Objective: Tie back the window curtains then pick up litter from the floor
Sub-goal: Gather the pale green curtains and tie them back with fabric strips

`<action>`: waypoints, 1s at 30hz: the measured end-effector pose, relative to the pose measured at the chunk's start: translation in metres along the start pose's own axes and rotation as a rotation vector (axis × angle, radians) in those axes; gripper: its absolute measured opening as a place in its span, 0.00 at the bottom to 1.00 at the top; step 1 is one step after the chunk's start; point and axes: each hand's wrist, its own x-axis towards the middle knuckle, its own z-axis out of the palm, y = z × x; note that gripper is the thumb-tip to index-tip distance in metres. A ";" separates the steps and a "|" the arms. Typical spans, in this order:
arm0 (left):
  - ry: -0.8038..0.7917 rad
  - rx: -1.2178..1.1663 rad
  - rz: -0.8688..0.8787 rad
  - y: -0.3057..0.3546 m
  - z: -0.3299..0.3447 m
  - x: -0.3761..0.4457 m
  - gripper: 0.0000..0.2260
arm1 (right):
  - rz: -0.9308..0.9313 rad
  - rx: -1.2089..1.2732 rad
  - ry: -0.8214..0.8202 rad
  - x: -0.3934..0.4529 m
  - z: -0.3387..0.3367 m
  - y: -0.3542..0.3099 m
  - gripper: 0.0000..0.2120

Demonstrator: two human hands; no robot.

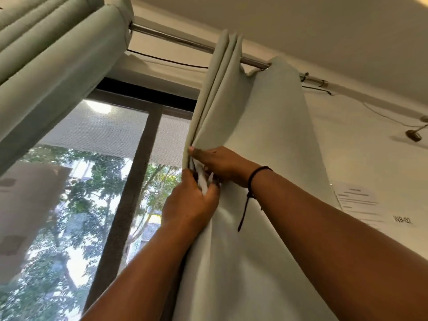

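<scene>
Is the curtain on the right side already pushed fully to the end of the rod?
No: the right curtain hangs short of the end of the rod, while both hands gather its folds.

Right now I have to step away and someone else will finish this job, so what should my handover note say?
Left hand: closed on the gathered folds of the pale green fabric curtain on the right.
Right hand: pinching the same folds just above.
That curtain hangs bunched on the metal curtain rod; the matching pale green left curtain hangs bunched at the far end.
Done: right curtain gathered.
Left: no tie visible on either curtain; floor and litter are out of view.
</scene>
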 end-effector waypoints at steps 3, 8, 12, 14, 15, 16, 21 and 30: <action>-0.030 0.102 0.039 0.005 0.021 -0.005 0.17 | 0.059 -0.103 0.158 -0.013 -0.030 0.039 0.26; 0.074 -0.036 0.094 0.037 0.072 -0.022 0.35 | 0.428 -0.764 0.710 -0.037 -0.089 0.132 0.32; 0.098 -0.117 -0.053 0.064 0.117 -0.027 0.49 | 0.498 -0.878 0.805 -0.054 -0.129 0.189 0.46; 0.088 -0.127 -0.145 0.075 0.136 -0.024 0.50 | 0.501 -0.740 0.810 -0.058 -0.149 0.205 0.44; 0.086 -0.130 -0.194 0.082 0.146 -0.023 0.48 | 0.477 -0.566 0.775 -0.059 -0.158 0.213 0.41; 0.084 -0.128 -0.240 0.090 0.157 -0.022 0.44 | 0.436 -0.397 0.711 -0.060 -0.167 0.222 0.34; 0.068 -0.102 -0.243 0.148 0.216 -0.026 0.21 | 0.115 -0.470 0.545 -0.066 -0.174 0.252 0.09; 0.005 -0.086 -0.092 0.216 0.301 -0.015 0.16 | -0.021 -0.401 0.469 -0.072 -0.222 0.300 0.04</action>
